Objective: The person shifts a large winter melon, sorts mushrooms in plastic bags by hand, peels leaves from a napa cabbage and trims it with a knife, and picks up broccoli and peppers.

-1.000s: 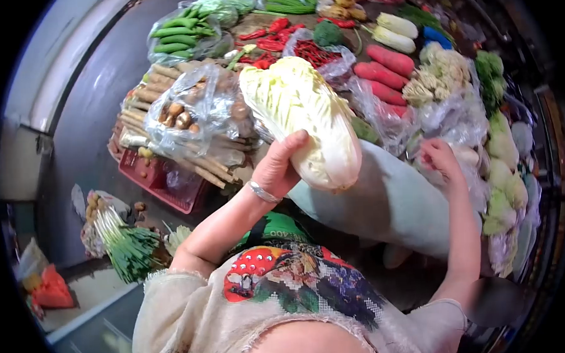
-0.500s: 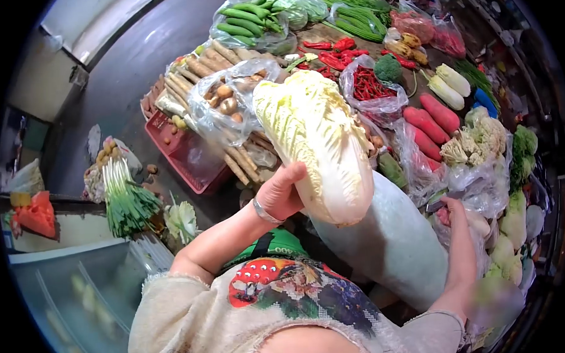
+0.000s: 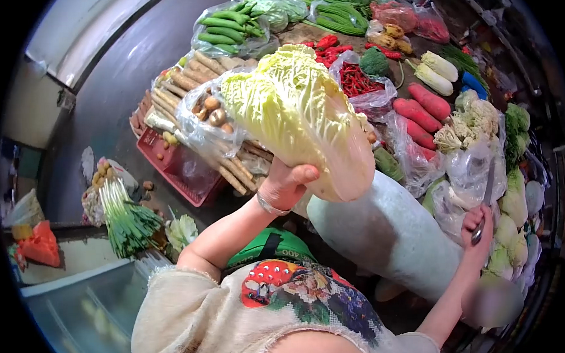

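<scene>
The left arm (image 3: 225, 233) bends at the elbow, its forearm angled forward and inward, the left hand (image 3: 287, 185) raised in a cupped grip, thumb (image 3: 305, 174) extended inward. The right arm (image 3: 451, 298) reaches forward and outward, the right hand (image 3: 477, 224) closed with fingers curled, well apart from the left.

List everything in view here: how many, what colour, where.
Chinese cabbage: one, yellow-green and white, in left hand
Knife: one, silver, in right hand
Large gourd: one, pale green, between the forearms
Radishes: at least four, red, right of cabbage
Cauliflower: several, cream, right of radishes
Broccoli: one, green, above radishes
Bagged chillies: many, red, beside broccoli
Bagged mushrooms: several, brown, left of cabbage
Long roots: many, tan, around mushroom bag
Crate: one, red, below roots
Pods: several, green, bagged, upper left
Spring onions: bunch, green and white, lower left
Others: small or blurred, uncounted
Left hand: one, holding cabbage
Right hand: one, holding knife
</scene>
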Demonstrator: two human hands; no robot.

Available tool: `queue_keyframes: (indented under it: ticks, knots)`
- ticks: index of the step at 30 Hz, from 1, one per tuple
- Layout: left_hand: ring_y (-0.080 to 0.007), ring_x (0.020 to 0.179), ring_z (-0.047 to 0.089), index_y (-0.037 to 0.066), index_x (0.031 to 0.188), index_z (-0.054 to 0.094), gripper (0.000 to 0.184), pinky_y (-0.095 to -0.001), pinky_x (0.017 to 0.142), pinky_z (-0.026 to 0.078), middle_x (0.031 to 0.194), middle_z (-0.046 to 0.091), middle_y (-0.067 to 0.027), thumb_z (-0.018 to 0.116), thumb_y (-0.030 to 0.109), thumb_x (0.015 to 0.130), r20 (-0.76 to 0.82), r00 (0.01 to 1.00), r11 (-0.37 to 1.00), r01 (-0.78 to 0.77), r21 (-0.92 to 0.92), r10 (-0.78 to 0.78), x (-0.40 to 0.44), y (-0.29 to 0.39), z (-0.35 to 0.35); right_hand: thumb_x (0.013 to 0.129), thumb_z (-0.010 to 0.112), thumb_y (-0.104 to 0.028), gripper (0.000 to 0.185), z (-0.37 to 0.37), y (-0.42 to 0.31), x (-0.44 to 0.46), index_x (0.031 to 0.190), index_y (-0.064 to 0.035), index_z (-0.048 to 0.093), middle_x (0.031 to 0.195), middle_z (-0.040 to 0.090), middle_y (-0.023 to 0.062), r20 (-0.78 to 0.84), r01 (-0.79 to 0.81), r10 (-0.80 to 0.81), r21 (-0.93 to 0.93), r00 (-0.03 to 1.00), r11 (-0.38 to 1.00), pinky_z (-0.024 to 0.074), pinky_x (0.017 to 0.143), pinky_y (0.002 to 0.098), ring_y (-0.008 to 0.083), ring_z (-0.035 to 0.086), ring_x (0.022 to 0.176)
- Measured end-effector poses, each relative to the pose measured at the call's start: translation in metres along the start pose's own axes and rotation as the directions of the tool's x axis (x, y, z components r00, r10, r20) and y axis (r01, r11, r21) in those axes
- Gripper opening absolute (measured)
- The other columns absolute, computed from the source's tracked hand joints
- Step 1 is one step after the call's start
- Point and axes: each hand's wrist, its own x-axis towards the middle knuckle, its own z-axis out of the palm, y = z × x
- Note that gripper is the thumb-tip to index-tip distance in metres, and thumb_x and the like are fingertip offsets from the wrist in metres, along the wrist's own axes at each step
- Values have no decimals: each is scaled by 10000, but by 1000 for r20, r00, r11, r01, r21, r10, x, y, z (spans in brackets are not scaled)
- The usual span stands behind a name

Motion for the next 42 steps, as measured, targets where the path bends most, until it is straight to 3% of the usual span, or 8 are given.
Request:
queue_keyframes:
  ticks: [5,9,13,22,33,35,38,42]
  knots:
    - [-212,1223,513,49,1393,417,985,-408,1024,433,1315,551,-50,948,141,569,82,995,985,-72,155,59,1,-9,-16,942,610,-190,117,81,103,-90,1009,-114,551,888,634,42,-168,130,-205,-374,964,918,488,513,252,146,618,699]
    - [-223,1136,576,34,1349,485,917,-408,956,487,1221,613,-65,942,67,554,118,970,968,190,165,-211,-12,17,-16,939,633,-233,193,163,190,-126,1052,-105,543,1172,640,164,129,117,-89,-237,988,964,572,843,494,354,621,1113]
    - [-256,1135,587,10,1233,554,593,-420,955,497,1172,637,-104,830,254,768,501,830,881,-24,473,-246,-23,45,-21,956,592,-191,300,176,260,-145,1220,-83,501,1280,577,128,292,-47,33,40,956,998,515,921,578,334,574,1185]
    - [-263,1128,592,8,1190,566,521,-424,955,500,1154,642,-112,747,334,827,464,541,710,580,399,-702,-14,121,-48,930,599,-100,203,172,306,-165,1104,-115,496,964,589,-8,191,275,-285,76,939,958,548,581,308,152,627,795]
    - [-271,1119,598,5,1138,580,493,-428,954,504,1131,647,-123,646,431,899,277,438,494,852,177,-855,-45,110,-34,910,654,-82,226,128,302,-207,1065,-91,490,1084,580,37,206,298,-354,261,912,918,497,901,313,184,595,1043]
    - [-272,1118,599,4,1129,583,497,-429,954,504,1127,649,-124,628,449,912,225,420,454,881,131,-879,-54,95,-23,902,671,-81,232,102,298,-217,1016,-103,470,1423,464,183,254,301,-357,235,899,924,442,1027,392,260,492,1263]
    - [-274,1115,600,4,1115,586,506,-430,954,505,1121,650,-127,600,475,931,166,359,376,923,85,-919,-67,64,-6,896,658,-31,239,79,285,-239,1019,-114,471,1416,468,181,212,351,-393,209,895,913,432,1038,395,261,478,1282]
    - [-281,1118,615,11,1248,496,596,-409,958,516,1214,601,-171,556,514,933,429,194,344,888,306,-882,-80,-9,-8,865,654,38,291,51,274,-268,998,-127,456,1389,500,175,144,440,-447,82,883,894,393,1064,376,246,467,1289]
